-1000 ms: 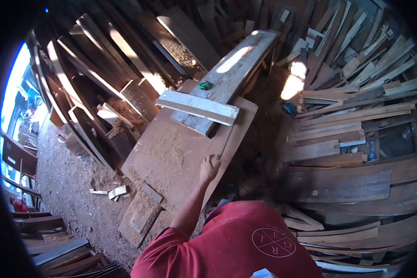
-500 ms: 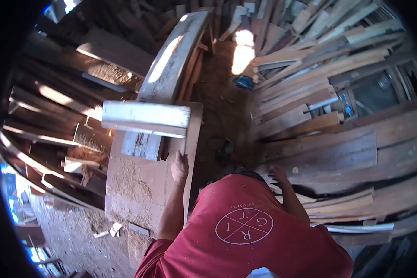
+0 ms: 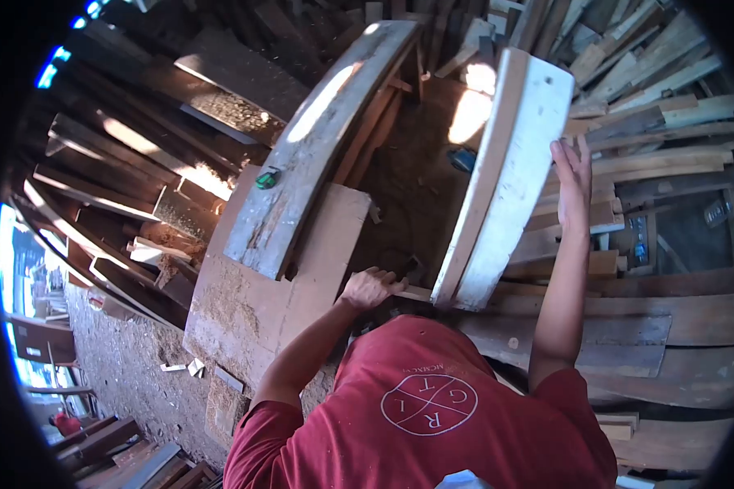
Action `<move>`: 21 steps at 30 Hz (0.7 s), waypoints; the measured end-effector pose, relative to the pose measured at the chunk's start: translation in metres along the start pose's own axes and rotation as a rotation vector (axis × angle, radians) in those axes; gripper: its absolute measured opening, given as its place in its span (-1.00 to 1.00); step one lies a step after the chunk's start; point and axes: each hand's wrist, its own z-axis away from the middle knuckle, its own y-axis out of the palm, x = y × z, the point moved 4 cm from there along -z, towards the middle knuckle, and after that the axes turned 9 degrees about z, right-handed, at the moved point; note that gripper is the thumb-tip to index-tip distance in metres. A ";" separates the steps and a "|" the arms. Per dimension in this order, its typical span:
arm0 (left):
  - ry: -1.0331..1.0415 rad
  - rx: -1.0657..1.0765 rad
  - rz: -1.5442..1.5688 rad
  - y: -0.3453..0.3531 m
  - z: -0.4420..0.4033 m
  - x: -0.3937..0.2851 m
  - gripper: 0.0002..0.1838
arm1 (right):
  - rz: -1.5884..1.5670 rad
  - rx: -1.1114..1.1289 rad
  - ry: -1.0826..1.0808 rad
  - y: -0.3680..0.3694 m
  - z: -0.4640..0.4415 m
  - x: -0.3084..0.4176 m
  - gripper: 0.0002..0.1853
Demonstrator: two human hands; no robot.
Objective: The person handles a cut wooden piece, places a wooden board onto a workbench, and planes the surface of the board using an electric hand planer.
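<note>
Sawdust-strewn panel (image 3: 318, 253) under a weathered plank (image 3: 302, 171), small green object (image 3: 267, 178) on top, timber stacks (image 3: 685, 318) crowding the right, white-faced board (image 3: 518, 187) tilted up before them, right hand (image 3: 575, 175) gripping its edge, left hand (image 3: 373, 288) curled near its lower end, hold too shadowed to tell.

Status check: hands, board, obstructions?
Left hand curled, grip unclear. Right hand at edge of white board. Board tilted. Green tape measure on plank, apart from board.
</note>
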 end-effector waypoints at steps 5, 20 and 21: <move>-0.034 -0.031 -0.002 0.034 -0.051 0.001 -0.33 | -0.179 -0.128 0.045 -0.056 0.005 -0.040 -0.58; -1.014 0.221 0.509 0.098 0.097 0.051 -0.24 | 0.389 -0.205 0.526 -0.106 0.151 -0.429 -0.59; -1.029 0.221 0.501 0.099 0.111 0.049 -0.24 | 0.432 -0.227 0.565 -0.116 0.158 -0.443 -0.57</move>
